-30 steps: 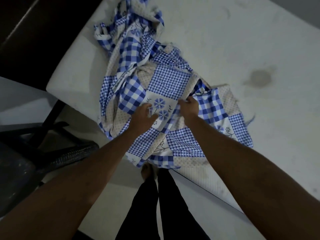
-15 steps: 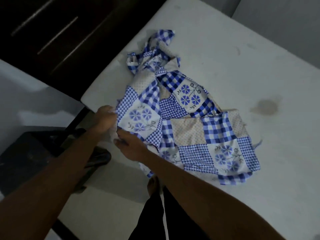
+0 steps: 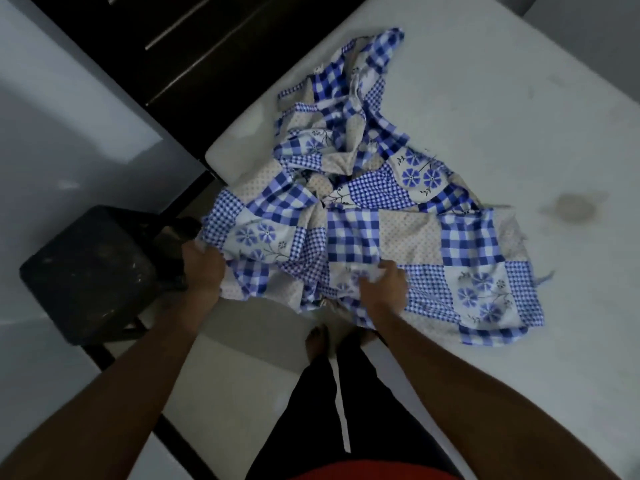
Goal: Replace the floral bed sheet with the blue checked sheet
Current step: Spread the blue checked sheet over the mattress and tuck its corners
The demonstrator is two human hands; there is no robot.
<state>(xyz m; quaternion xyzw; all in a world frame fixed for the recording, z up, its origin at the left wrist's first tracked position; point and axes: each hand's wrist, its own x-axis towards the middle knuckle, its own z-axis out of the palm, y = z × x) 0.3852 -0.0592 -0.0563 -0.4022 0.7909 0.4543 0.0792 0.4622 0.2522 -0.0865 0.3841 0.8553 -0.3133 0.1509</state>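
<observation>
The left hand (image 3: 202, 268) gripped the near-left corner of the blue checked sheet (image 3: 381, 202). The right hand (image 3: 382, 289) pinched its near edge. The bunched sheet extended away across the mattress (image 3: 519, 81).

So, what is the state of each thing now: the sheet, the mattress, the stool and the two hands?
Blue checked sheet: crumpled in a heap, not spread.
Mattress: bare, with a stain.
Left hand: grips the sheet's edge.
Right hand: grips a fold of the sheet.
Stool: upright beside the mattress.
</observation>
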